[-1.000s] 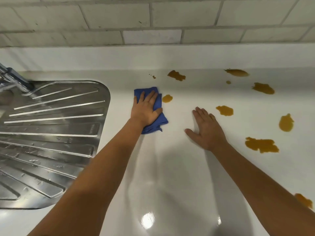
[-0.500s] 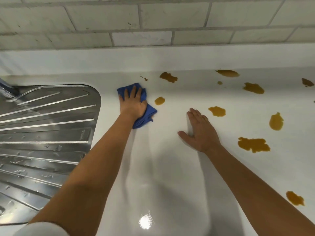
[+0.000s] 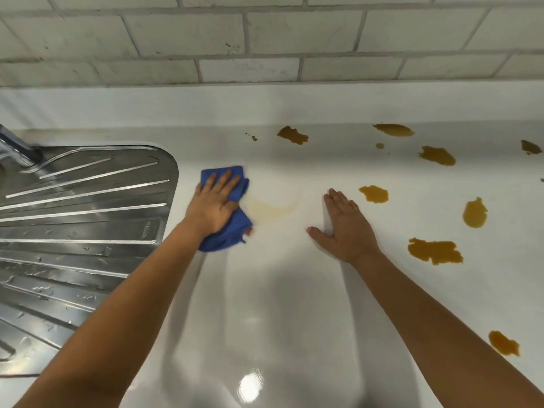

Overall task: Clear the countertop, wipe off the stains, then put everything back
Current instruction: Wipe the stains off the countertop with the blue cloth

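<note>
A glossy white countertop (image 3: 265, 304) fills the lower frame, with a light glare at bottom centre. At centre right the right hand (image 3: 346, 228) lies flat, fingers straight. At centre left the left hand (image 3: 212, 206) presses a blue cloth (image 3: 226, 237) with extended fingers, a pale smear (image 3: 270, 209) just beside it. A steel drainboard (image 3: 82, 219) sits left. Brown stains (image 3: 434, 251) dot the right side. White brick tiles (image 3: 265, 39) line the top.

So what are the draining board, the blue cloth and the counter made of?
Draining board: looks like stainless steel, brushed, with ridges and reflections. Blue cloth: soft fabric, probably microfibre, bunched under the left hand. Countertop: glossy white, with a lamp glare; laminate or stone, unclear.
</note>
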